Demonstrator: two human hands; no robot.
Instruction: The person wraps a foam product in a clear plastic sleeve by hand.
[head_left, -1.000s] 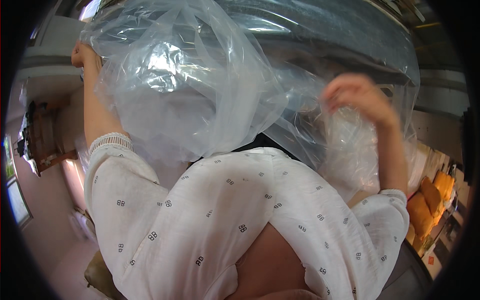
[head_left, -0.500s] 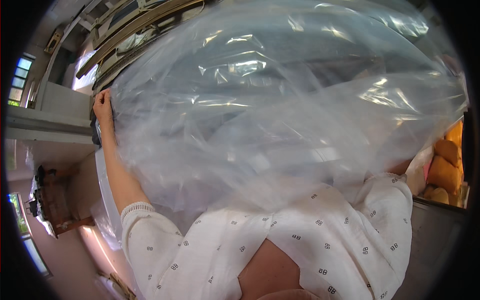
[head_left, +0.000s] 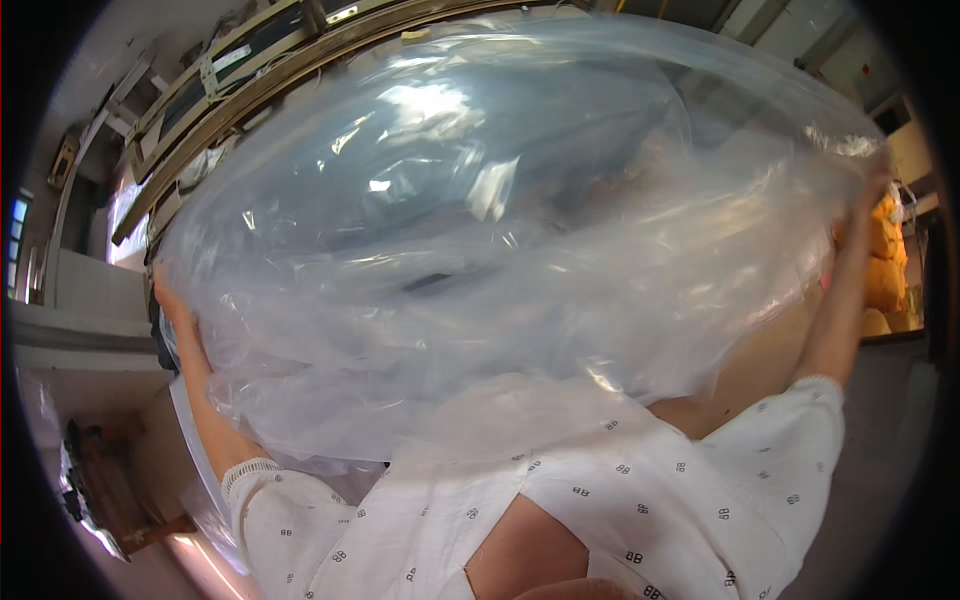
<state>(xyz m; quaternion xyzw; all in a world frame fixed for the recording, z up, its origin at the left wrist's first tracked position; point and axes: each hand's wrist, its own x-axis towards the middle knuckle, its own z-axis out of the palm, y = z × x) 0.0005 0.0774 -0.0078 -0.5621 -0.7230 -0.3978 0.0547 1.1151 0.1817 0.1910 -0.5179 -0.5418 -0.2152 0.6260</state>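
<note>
A large clear plastic sheet [head_left: 400, 330] billows out in front of me, wrinkled and shiny, reaching down against my white printed shirt. At its far left edge, my left hand [head_left: 172, 290] is closed on the plastic, with the fingertips partly covered by it. My right arm is stretched out to the far right, where my right hand [head_left: 874, 182] grips the other side of the sheet; its fingers are somewhat blurred. Between the two hands the film bulges upward, and dark shapes show faintly through it.
Beyond the sheet at the upper left runs a long machine frame [head_left: 215, 80] with rails. Orange-yellow sacks [head_left: 885, 260] are piled at the right. A brown and black machine part [head_left: 100, 480] stands at the lower left, by a pale wall.
My right arm, hidden behind the plastic before, has come into sight, stretched to the right. The sheet has spread wider, and my left hand sits lower and slightly further left in the picture.
</note>
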